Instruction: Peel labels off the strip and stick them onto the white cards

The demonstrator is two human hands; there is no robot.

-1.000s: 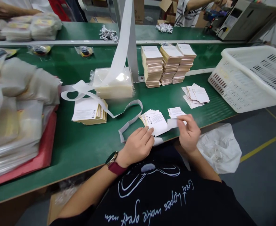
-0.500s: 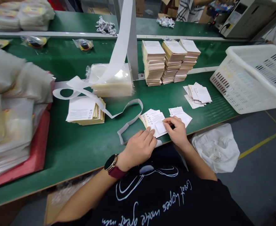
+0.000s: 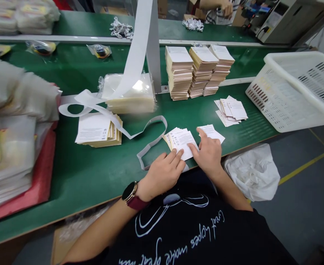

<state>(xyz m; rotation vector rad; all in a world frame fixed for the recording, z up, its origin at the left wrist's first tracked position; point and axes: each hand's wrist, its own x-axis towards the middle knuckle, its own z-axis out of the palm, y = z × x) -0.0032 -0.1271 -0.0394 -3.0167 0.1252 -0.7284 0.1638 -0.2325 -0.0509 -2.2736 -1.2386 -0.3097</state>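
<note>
A small fanned stack of white printed cards (image 3: 180,141) lies on the green table (image 3: 95,169) near its front edge. My left hand (image 3: 163,173) lies flat with its fingertips on the stack's near corner. My right hand (image 3: 208,152) rests beside it, fingers stretched out, thumb on the stack's right edge and index finger on a loose white card (image 3: 213,132) to the right. A long white paper strip (image 3: 150,141) loops across the table just left of the cards.
Three tall card stacks (image 3: 199,71) stand behind. Loose cards (image 3: 230,110), a white plastic basket (image 3: 294,92), another card pile (image 3: 97,129), a clear-wrapped bundle (image 3: 130,95), bagged goods (image 3: 12,121) at left. A white bag (image 3: 251,173) hangs at the table edge. Another person's hand (image 3: 222,6) works far behind.
My right hand brought a small white label from the right onto the card stack, pressed it down, and now lies spread flat. My left hand stayed on the stack.
</note>
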